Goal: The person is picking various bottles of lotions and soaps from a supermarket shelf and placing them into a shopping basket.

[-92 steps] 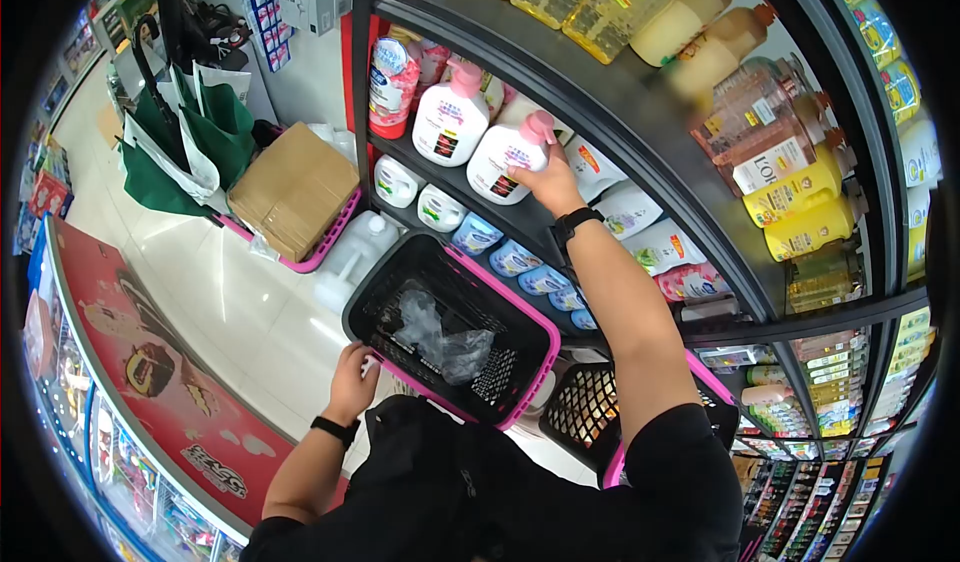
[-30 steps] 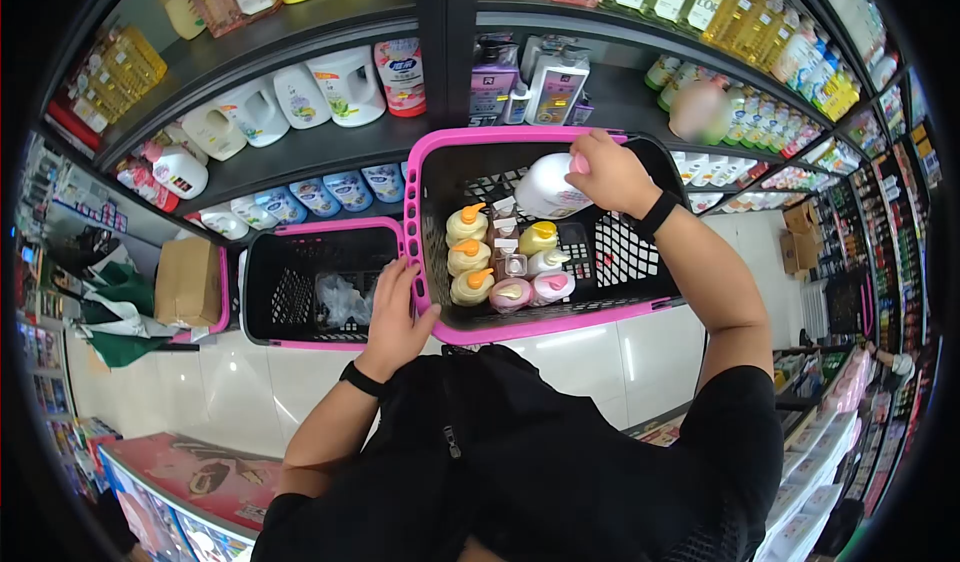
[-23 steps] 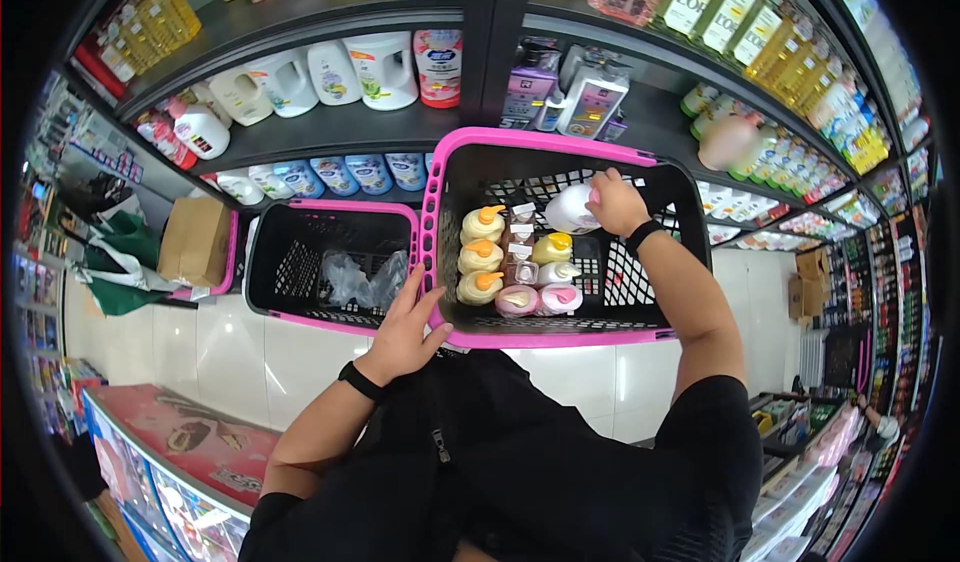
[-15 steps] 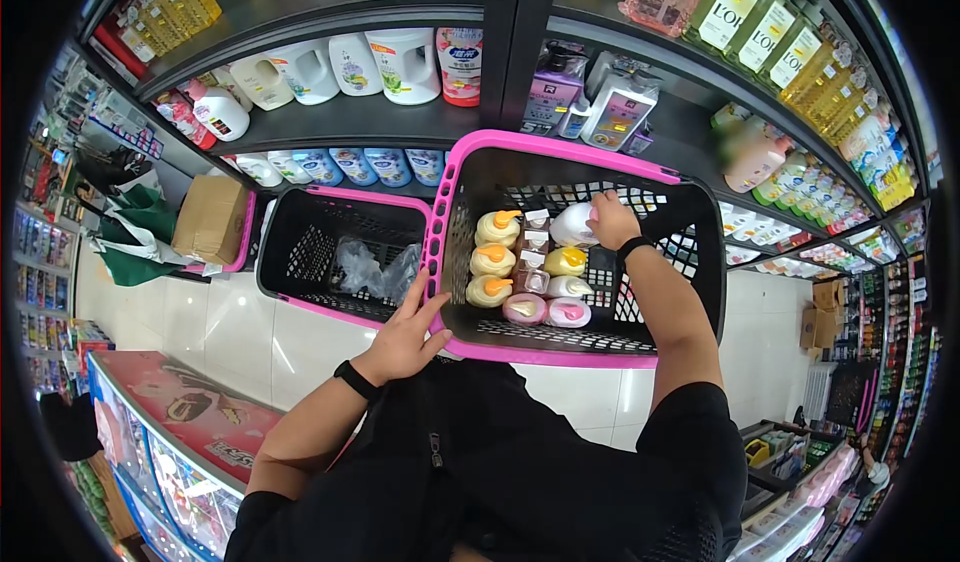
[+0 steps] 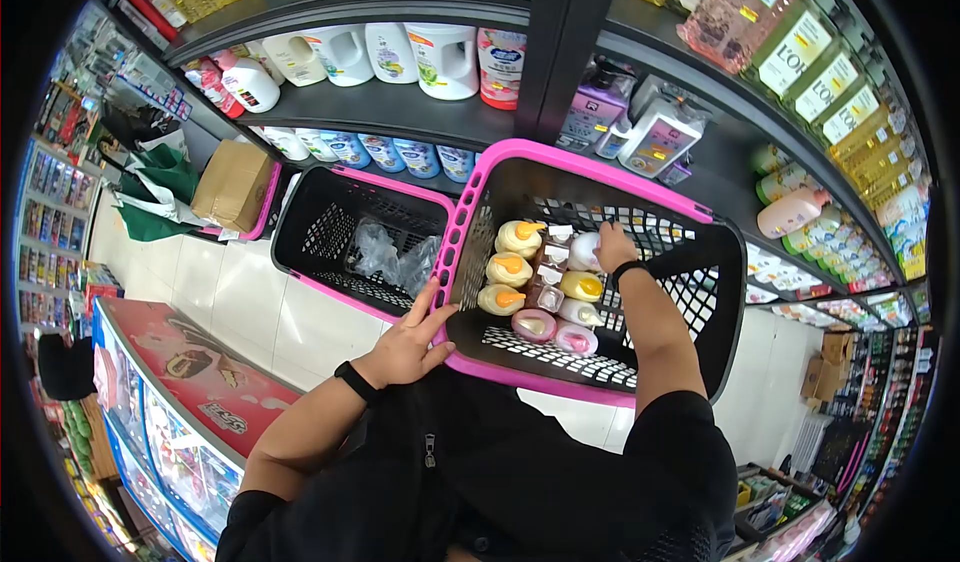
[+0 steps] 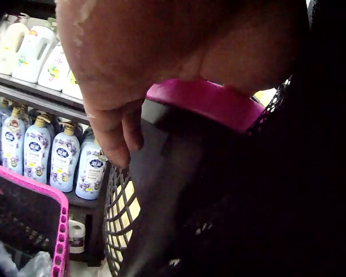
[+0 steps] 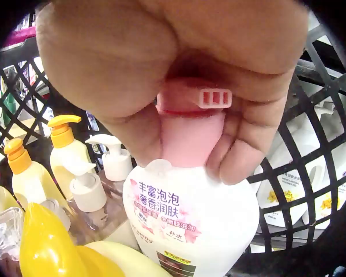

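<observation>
The left hand (image 5: 405, 350) rests loosely on a shopping basket (image 5: 600, 171); the right hand (image 5: 617, 249) grasps a white bottle (image 7: 190, 213) inside it.
At left, a smaller basket (image 5: 345, 299) holds a crumpled clear plastic bag (image 5: 375, 250); next, the left hand's relaxed fingers lie over the shopping basket's pink rim; inside stand cream bottles (image 5: 507, 270) with orange pumps; farther right, the white bottle is beside a yellow-topped bottle (image 5: 581, 286), its pink neck pinched between the right thumb and fingers.

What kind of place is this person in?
It looks like a shop, probably its soap and shampoo aisle. There are shelves of bottles in matching rows, like the blue bottles, and a pink-rimmed shopping basket with pump bottles inside.
</observation>
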Motion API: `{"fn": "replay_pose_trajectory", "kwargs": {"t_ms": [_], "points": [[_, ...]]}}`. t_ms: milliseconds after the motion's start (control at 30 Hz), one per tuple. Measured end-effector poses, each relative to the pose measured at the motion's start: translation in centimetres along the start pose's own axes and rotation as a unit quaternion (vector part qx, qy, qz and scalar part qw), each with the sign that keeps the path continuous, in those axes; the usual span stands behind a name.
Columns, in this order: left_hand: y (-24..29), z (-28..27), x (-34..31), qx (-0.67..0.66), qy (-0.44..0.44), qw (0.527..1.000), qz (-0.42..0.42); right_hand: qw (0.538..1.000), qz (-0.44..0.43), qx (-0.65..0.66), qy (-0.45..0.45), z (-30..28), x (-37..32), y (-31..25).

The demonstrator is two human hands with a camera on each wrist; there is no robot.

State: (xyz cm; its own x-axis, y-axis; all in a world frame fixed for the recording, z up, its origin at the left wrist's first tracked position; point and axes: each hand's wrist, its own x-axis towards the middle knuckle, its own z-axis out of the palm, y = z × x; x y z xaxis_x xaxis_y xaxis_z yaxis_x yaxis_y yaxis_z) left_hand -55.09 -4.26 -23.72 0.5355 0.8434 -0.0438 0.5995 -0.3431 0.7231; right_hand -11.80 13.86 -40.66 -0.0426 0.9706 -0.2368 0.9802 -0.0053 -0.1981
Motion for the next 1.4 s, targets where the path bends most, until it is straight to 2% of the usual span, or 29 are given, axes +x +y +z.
{"fn": "replay_pose_trajectory", "kwargs": {"t_ms": [100,233,300,433,567,667,700,767,833,867,900,967,1000,1100,1133,1200,1267,1367,1400], "points": [[0.4,-0.6,0.1,-0.027,-0.018,0.999,-0.023,1.000,-0.001,-0.015,0.000,0.9,-0.3,0.0],[-0.3,-1.0,-0.2,-0.009,-0.011,1.000,0.014,1.000,0.005,-0.008,-0.021,0.7,-0.7,-0.2],[-0.5,-1.5,-0.4,-0.043,-0.005,0.999,0.008,0.999,0.019,0.017,-0.034,0.4,-0.9,0.0],[-1.6,-2.0,-1.1,-0.072,0.012,0.997,0.005,0.993,0.079,0.093,0.007,0.4,-1.8,0.0],[-4.0,-2.7,-3.2,-0.111,0.015,0.993,-0.032,0.995,0.070,0.051,0.044,-0.7,-2.4,-0.3],[-8.2,-3.0,-4.6,-0.149,0.027,0.987,-0.047,0.990,-0.060,0.044,0.124,-3.4,-2.0,-1.9],[-9.7,-3.3,-5.2,-0.145,0.040,0.988,-0.043,0.990,-0.024,0.098,0.099,-6.3,-2.4,-5.0],[-12.7,-4.6,-6.2,-0.137,0.064,0.988,-0.029,0.980,-0.082,0.116,0.141,-10.8,-2.5,-9.7],[-15.3,-6.7,-6.9,-0.179,0.047,0.982,-0.046,0.968,-0.064,0.178,0.165,-14.8,-2.2,-15.5],[-16.9,-8.0,-7.2,-0.199,0.036,0.978,-0.053,0.968,-0.054,0.162,0.182,-17.7,-3.2,-20.7],[-18.5,-9.0,-7.6,-0.199,0.039,0.978,-0.047,0.959,-0.116,0.129,0.226,-18.6,-2.3,-22.9],[-22.0,-11.0,-8.2,-0.204,0.048,0.977,-0.032,0.943,-0.142,0.229,0.197,-19.9,-0.7,-29.9],[-23.4,-12.3,-8.5,-0.205,0.066,0.976,-0.016,0.957,-0.151,0.188,0.158,-20.7,0.4,-33.6],[-28.2,-16.5,-10.2,-0.210,0.076,0.974,-0.045,0.950,-0.268,0.141,0.082,-20.9,5.3,-44.7],[-30.4,-16.9,-11.0,-0.176,0.126,0.976,-0.016,0.957,-0.271,0.096,0.041,-21.3,7.0,-48.9],[-32.3,-19.9,-13.0,-0.212,0.127,0.964,-0.093,0.929,-0.355,0.094,0.052,-20.5,11.2,-56.1],[-34.5,-21.9,-15.1,-0.238,0.137,0.950,-0.150,0.928,-0.349,0.122,0.047,-18.8,15.9,-62.5],[-37.6,-22.6,-18.5,-0.257,0.176,0.928,-0.202,0.900,-0.352,0.241,0.090,-15.0,23.1,-70.5],[-38.5,-22.3,-19.6,-0.259,0.191,0.921,-0.218,0.907,-0.321,0.260,0.084,-14.5,24.5,-73.2]]}}
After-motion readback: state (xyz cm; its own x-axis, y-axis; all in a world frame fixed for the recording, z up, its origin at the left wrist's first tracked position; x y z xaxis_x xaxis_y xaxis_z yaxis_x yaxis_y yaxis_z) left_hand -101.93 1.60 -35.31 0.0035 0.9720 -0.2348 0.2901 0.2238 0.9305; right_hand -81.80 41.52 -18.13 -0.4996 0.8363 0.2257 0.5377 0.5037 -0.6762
